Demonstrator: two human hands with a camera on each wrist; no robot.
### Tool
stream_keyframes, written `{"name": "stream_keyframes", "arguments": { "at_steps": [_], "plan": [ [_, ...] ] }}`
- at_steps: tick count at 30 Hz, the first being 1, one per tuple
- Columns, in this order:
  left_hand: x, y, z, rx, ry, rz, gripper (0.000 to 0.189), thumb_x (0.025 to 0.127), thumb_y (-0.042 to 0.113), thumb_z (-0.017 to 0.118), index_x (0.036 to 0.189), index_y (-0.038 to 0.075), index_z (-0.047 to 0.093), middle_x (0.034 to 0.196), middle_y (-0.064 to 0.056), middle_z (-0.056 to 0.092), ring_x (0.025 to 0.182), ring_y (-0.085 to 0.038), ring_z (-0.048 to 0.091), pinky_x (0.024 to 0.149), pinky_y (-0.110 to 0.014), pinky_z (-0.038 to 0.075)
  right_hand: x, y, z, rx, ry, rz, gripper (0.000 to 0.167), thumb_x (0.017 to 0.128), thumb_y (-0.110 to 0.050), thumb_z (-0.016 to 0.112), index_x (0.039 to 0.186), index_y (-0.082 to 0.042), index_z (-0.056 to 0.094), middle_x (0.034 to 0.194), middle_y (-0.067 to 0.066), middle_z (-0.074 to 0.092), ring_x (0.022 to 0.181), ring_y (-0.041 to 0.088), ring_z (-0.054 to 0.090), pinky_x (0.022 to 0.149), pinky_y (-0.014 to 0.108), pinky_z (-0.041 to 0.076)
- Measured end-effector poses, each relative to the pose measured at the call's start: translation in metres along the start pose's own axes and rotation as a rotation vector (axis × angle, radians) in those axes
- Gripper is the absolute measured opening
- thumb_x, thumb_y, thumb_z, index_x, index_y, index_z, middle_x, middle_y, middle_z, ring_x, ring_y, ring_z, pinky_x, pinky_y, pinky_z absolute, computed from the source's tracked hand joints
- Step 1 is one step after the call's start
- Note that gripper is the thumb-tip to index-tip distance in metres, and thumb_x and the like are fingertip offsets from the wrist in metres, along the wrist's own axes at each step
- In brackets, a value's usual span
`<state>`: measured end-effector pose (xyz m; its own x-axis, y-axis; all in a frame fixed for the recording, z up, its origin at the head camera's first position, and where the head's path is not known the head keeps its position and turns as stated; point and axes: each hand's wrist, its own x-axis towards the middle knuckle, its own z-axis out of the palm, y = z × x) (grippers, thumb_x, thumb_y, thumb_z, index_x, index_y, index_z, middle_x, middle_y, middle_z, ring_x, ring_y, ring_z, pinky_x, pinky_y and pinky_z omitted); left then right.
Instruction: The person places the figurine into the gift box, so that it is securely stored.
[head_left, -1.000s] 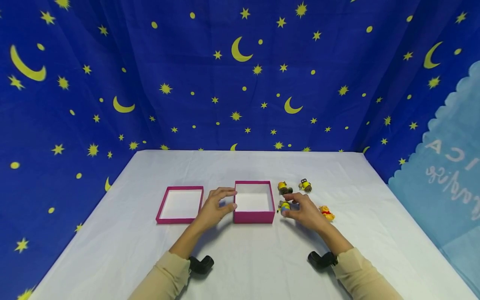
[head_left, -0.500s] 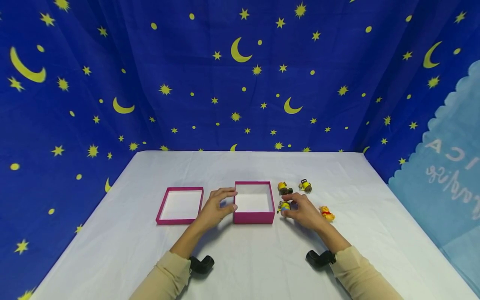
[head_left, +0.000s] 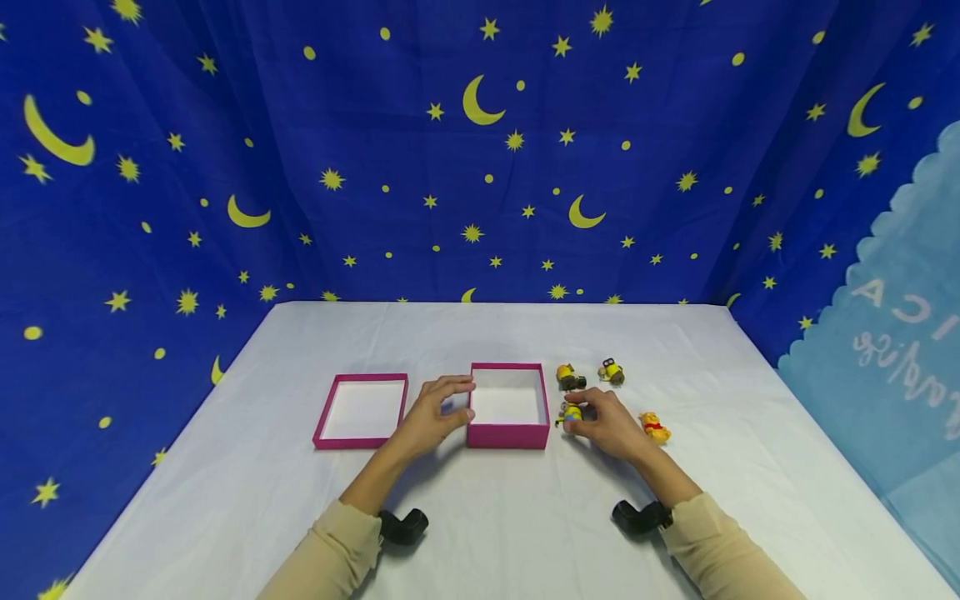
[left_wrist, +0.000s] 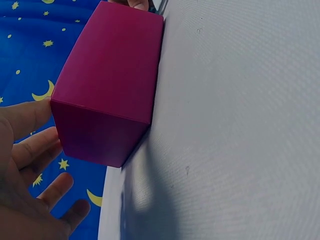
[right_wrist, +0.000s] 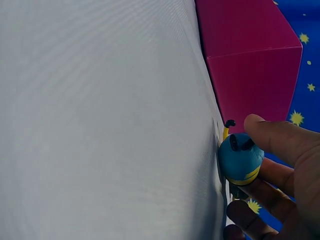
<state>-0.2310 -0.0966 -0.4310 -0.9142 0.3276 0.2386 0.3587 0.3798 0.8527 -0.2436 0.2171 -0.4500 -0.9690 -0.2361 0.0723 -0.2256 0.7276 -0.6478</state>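
Observation:
A magenta box with a white inside stands without its lid at the middle of the table. My left hand touches its left side, thumb at the near corner and fingers fairly straight. To the box's right, my right hand pinches a small minion figure between thumb and fingers. In the right wrist view this minion's blue lower body lies low by the cloth, thumb at its feet and fingers behind. Behind it lies a second minion figure.
The box's lid lies inside up to the left of my left hand. A third minion figure lies farther back on the right, and a Winnie-the-Pooh figure is beside my right wrist. A starry blue curtain hangs behind the table.
My right hand's thumb and fingers have drawn slightly closer around the minion figure. My left hand stays at the box, and the box and lid have not moved.

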Motion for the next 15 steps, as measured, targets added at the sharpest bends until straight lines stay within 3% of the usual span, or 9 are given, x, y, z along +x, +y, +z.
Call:
{"name": "stream_keyframes", "arguments": {
  "at_steps": [8,15],
  "plan": [
    [0.0004,-0.0017,0.0004,0.018,-0.006,-0.012,0.041,0.087,0.013,0.066,0.126,0.006,0.059,0.14,-0.003,0.05,0.131,-0.027,0.034,0.106,-0.051,0.032,-0.0033,0.0018,-0.0027,-0.007,0.011,0.004,0.046,0.079,-0.025,0.074,0.121,-0.01,0.063,0.119,0.012,0.062,0.112,0.032,0.05,0.096,0.05,0.039],
    [0.0007,-0.0003,0.0002,0.021,-0.003,-0.025,0.04,0.087,0.014,0.066,0.126,0.007,0.059,0.139,-0.002,0.05,0.131,-0.026,0.035,0.107,-0.051,0.032,-0.0068,0.004,-0.0047,-0.063,0.037,0.004,0.048,0.078,-0.03,0.075,0.12,-0.01,0.063,0.118,0.01,0.064,0.109,0.03,0.05,0.091,0.045,0.039]
  ]
}}
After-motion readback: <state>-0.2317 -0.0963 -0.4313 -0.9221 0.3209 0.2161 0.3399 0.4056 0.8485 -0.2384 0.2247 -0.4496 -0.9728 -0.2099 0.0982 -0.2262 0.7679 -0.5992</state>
